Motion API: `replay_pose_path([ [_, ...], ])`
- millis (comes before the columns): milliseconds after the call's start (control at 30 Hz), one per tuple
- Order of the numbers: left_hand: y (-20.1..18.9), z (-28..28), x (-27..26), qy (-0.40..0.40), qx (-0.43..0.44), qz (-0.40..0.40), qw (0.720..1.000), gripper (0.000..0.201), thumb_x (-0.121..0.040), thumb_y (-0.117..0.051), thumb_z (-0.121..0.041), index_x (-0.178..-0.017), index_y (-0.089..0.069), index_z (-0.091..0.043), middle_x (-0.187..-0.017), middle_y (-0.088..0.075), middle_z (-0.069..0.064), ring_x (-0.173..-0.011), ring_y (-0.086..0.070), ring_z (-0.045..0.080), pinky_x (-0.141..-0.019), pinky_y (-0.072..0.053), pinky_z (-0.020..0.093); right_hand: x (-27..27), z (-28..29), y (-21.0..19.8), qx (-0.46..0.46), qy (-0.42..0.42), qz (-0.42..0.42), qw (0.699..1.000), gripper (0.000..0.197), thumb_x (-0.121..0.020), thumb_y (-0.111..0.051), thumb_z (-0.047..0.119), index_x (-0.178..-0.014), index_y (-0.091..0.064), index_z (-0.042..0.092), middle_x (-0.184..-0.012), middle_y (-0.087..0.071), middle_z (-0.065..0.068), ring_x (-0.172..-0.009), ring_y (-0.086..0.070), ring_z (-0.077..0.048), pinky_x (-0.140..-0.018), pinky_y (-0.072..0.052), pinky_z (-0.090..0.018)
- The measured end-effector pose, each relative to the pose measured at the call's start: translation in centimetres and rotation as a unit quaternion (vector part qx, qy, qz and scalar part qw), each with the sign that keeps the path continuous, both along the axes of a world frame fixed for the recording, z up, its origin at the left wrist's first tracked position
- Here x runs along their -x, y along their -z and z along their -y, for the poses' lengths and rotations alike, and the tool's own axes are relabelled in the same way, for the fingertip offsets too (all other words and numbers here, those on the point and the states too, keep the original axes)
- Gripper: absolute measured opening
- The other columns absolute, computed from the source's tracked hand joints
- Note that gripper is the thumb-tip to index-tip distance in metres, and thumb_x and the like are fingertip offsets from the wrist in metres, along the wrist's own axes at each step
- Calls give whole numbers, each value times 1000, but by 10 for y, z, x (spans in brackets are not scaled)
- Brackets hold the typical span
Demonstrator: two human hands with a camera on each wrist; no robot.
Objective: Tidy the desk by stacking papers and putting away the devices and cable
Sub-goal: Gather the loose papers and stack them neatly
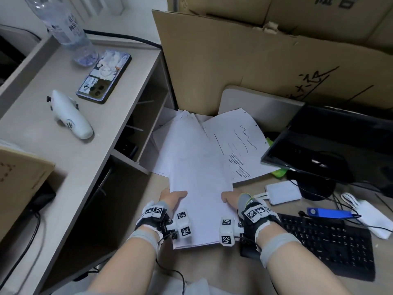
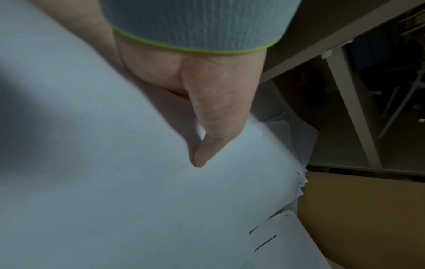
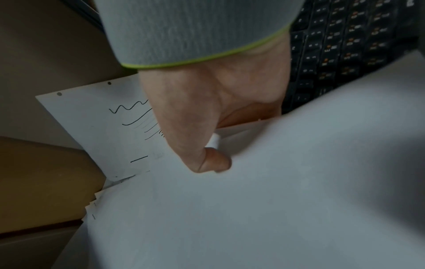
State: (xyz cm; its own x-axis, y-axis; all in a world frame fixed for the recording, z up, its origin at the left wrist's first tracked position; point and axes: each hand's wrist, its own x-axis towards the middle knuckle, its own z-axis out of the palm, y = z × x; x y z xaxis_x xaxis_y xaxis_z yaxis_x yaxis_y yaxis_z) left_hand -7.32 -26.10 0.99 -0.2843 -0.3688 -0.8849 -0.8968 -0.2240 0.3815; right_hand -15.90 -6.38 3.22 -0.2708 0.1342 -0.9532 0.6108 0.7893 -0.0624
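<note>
A stack of white papers [image 1: 197,167] is held over the desk between both hands. My left hand [image 1: 173,198] grips its left edge, thumb [image 2: 214,131] on top. My right hand [image 1: 230,199] grips the right edge, thumb [image 3: 202,156] pressed on the top sheet [image 3: 253,209]. A sheet with black scribbles [image 1: 238,143] lies under the stack to the right. More loose sheets [image 1: 161,133] stick out on the left. A white power bank [image 1: 284,191] with a white cable, a blue device [image 1: 328,212] and a coiled white cable [image 1: 348,199] lie to the right.
A black keyboard [image 1: 327,241] sits at the right, a black monitor [image 1: 331,141] behind it. Large cardboard boxes [image 1: 255,60] stand at the back. On the raised shelf [image 1: 63,162] at the left lie a phone [image 1: 104,76], a white controller [image 1: 70,116] and a plastic bottle [image 1: 68,28].
</note>
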Motion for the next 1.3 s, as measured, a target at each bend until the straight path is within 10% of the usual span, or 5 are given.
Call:
replay_pose_path([
  [400,25,33,-42,-131,-17,-56,990,59,-74,-82,-29,-124,-55,-12,-111,-71,11,-95,-70,34,-84,-55,44,17,-9,41,137,443,-83,882,42,-98,-48,45,-70,-46,14,-35,-52,4,-25,-45,-7,-30,-34,-15],
  [800,-35,28,-4,-135,-54,-106,984,40,-96,-60,-6,-135,-50,1,-115,-61,16,-87,-58,27,-67,-42,31,-12,-10,17,126,132,-10,983,23,-97,-51,28,-74,-47,26,-71,-58,1,-67,-51,-15,-63,-48,-25],
  [967,-18,29,12,-143,-66,-105,982,43,-90,-67,-6,-129,-56,9,-121,-67,20,-95,-67,34,-87,-51,41,1,-20,9,83,223,-57,970,37,-96,-51,32,-62,-44,21,-25,-43,3,-35,-43,-11,-46,-32,-17],
  [1167,-27,29,25,-117,-177,-105,972,39,-86,-70,-15,-121,-67,1,-116,-70,24,-99,-71,40,-85,-58,48,33,-4,30,200,295,-35,934,78,-56,-69,82,-102,-73,18,-98,-76,-11,-93,-72,-33,-88,-56,-43],
  [1300,-25,39,34,-162,-179,-109,964,43,-77,-72,-17,-115,-71,3,-112,-71,23,-103,-68,41,-98,-51,54,41,18,-11,177,224,-15,958,43,-98,-47,41,-67,-44,11,-65,-42,-10,-58,-38,-20,-64,-31,-28],
])
